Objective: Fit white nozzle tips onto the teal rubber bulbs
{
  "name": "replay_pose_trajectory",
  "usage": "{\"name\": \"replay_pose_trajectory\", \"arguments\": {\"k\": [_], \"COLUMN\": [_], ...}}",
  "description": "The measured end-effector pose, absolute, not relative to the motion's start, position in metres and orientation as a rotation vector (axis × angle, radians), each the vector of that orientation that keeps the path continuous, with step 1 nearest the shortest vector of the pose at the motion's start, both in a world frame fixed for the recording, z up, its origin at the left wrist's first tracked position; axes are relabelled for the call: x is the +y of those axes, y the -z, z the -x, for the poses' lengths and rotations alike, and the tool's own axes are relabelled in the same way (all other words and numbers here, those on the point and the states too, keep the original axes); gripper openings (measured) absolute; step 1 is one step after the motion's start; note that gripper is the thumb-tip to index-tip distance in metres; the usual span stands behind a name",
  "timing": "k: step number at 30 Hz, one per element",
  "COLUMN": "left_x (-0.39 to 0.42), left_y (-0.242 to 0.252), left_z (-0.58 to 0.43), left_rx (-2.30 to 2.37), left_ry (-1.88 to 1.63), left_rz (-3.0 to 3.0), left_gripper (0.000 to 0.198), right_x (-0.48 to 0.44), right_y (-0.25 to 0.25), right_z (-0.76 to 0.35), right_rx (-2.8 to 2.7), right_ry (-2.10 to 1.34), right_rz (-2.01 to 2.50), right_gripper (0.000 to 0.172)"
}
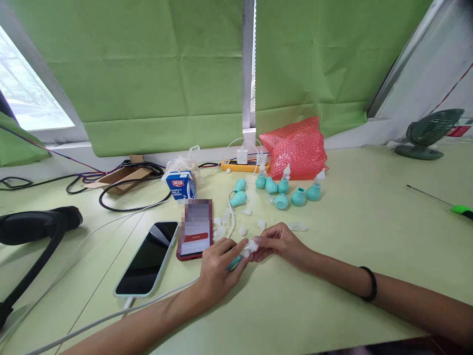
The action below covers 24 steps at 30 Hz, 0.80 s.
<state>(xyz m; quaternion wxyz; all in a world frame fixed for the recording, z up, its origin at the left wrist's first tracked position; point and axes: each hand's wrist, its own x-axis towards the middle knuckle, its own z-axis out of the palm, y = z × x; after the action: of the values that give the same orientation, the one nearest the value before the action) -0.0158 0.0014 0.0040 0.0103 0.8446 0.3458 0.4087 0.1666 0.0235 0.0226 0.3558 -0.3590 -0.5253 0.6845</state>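
Pinching a translucent piece point(250, 247) with my left hand point(219, 262) and right hand point(280, 241), teal bulb point(233, 263) tucked under the left, I'd best work gently, both grips in line.

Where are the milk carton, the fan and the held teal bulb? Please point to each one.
Milk carton point(180, 186): head view, on its printed front.
Fan point(433, 130): head view, on its grille.
Held teal bulb point(233, 263): head view, on its uncovered part.

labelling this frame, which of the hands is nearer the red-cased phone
Left: the left hand is just right of the red-cased phone, near its lower end; the right hand is farther right, beyond the left one.
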Motion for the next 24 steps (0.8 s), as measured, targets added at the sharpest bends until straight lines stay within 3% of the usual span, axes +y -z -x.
{"name": "replay_pose_trajectory", "arguments": {"k": [24], "left_x": [-0.001], "left_y": [-0.011], "left_z": [0.014], "left_rx": [1.09], "left_ry": [-1.217], "left_rz": [-2.493], "left_gripper": [0.026], "right_x": [0.013], "right_y": [-0.014], "right_z": [-0.153], "right_rx": [-1.192], "right_ry": [-1.705], "right_rz": [0.794], "right_gripper": [0.024]}}
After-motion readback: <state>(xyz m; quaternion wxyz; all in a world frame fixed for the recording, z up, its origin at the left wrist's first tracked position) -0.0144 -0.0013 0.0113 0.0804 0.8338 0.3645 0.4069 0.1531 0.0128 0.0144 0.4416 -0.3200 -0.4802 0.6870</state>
